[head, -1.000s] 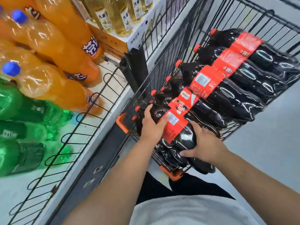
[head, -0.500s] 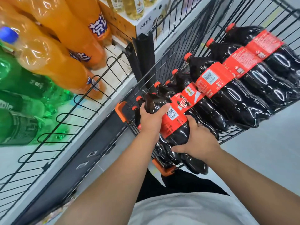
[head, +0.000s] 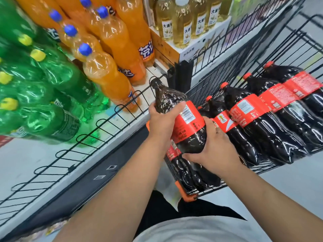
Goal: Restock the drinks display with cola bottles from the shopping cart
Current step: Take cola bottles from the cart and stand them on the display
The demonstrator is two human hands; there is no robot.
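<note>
Restock barely begun: cola bottle point(head: 185, 123) clamped in fingers of left hand point(head: 161, 123) and right hand point(head: 215, 147); cart point(head: 206, 81) at 3 o'clock holds many more; shelf point(head: 21, 163) at 9 o'clock shows none.

Holding one cola bottle point(head: 188, 126) with left hand point(head: 161, 123) and right hand point(head: 216, 149), tilted above shopping cart point(head: 206, 84), cap end near wire fence point(head: 104, 123).

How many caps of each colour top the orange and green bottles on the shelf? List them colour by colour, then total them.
Blue caps: 5
Yellow caps: 4 wholly in view
Total: 9
</note>
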